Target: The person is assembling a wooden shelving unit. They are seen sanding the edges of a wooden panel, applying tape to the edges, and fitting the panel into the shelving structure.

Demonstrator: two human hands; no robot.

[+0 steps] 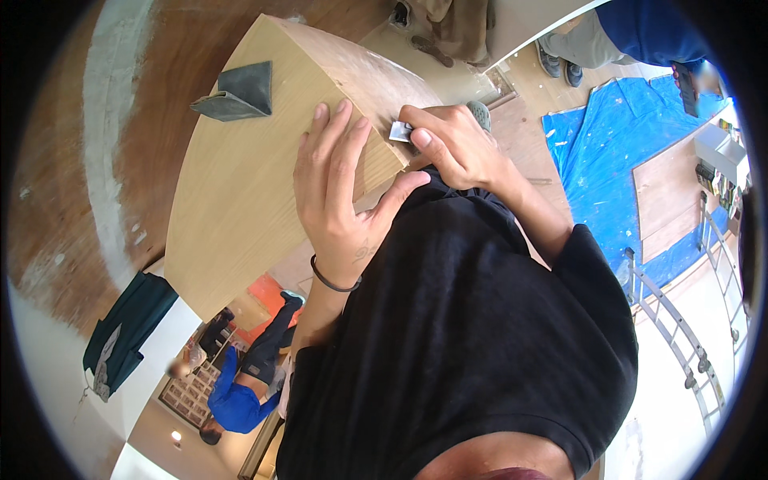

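A pale wood-grain panel, part of a box-like piece, lies in front of me. My left hand rests on it by the near right edge, fingers stretched out and thumb spread, holding nothing. At that corner, my right hand pinches a small flat silvery-white piece between thumb and fingers. The piece is at the panel's edge; most of it is hidden in the grip, so I cannot make out its kind. A folded dark grey sheet sits on the panel's far left part, one flap raised.
Blue sheeting covers the floor at right, with a wooden board on it. Ladders stand at lower right. A person holds a dark device there. Another person in blue is at lower left. Dark green cloth hangs left.
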